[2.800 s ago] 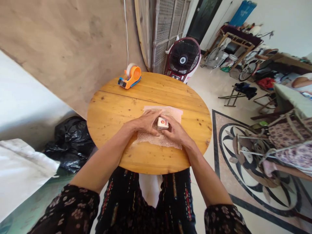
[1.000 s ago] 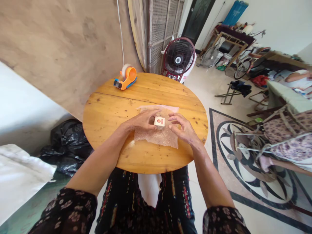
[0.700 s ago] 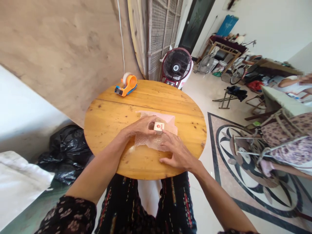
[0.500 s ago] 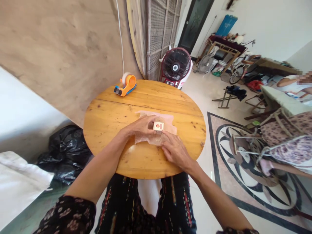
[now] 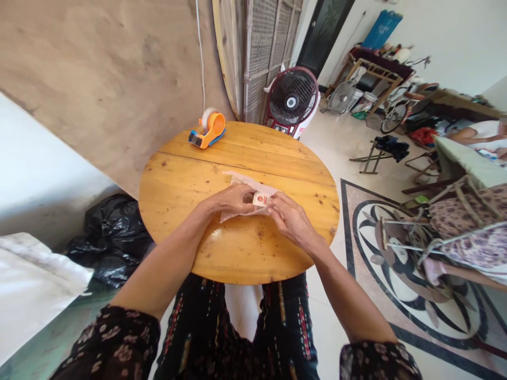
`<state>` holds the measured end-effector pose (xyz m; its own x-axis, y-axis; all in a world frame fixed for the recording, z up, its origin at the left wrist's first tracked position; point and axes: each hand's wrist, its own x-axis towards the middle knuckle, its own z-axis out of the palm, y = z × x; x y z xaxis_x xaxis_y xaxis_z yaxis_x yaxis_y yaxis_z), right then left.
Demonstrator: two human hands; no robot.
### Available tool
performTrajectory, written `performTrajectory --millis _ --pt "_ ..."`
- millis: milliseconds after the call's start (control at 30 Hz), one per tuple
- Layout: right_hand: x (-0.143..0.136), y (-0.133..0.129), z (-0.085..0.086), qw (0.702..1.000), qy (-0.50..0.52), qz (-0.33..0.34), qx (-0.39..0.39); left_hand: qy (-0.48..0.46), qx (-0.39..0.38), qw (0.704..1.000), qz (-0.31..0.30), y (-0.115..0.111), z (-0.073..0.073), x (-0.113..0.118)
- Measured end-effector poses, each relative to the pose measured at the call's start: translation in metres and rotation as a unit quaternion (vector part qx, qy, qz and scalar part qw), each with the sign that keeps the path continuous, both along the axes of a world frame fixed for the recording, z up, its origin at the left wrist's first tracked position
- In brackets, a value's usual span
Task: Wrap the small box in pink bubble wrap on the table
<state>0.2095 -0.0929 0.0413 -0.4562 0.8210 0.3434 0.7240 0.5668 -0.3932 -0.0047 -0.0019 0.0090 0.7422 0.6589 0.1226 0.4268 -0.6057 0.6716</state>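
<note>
- Folded up from its near side since half a second ago, the bubble wrap [image 5: 253,183] now reaches less far down the frame, and the right hand [image 5: 291,216] has risen with it to the box's right side.
- Head view, centre of the frame: the small box [image 5: 260,199], pale with a red mark on its top, sits on the wrap between the two hands, its front lower part covered.
- Left of centre, the left hand [image 5: 237,199] has a curved grip, thumb and fingers part-open, with the tips on the box's left side – a dark gap shows between palm and box.
- Right of centre, the right hand's grip is nearly closed, fingers bunched with the thumb on the raised edge of the wrap; the fingertips are partly hidden.
- Upper left part of the desk [image 5: 253,253]: an orange tape dispenser [image 5: 214,126] stands near the rim, well apart from the hands.
- Top centre, beyond the desk: a dark red fan [image 5: 293,97].
- Left edge: a black plastic bag [image 5: 113,227].
- Right edge: another person's arm [image 5: 461,135], above a pale green surface.
</note>
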Motion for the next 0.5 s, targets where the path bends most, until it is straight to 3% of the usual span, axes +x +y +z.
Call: performTrajectory --millis 200,367,500 --pt "0.001 0.013 0.002 0.998 0.014 -0.059 -0.034 -0.08 -0.019 0.994 -0.071 -0.004 0.011 0.002" --pt "0.004 0.023 -0.004 0.991 0.035 -0.108 -0.07 -0.083 -0.078 0.993 -0.037 -0.004 0.019 -0.008" --pt "0.005 0.03 -0.007 0.983 0.113 -0.091 -0.115 -0.113 -0.085 0.99 -0.009 -0.003 0.024 -0.017"
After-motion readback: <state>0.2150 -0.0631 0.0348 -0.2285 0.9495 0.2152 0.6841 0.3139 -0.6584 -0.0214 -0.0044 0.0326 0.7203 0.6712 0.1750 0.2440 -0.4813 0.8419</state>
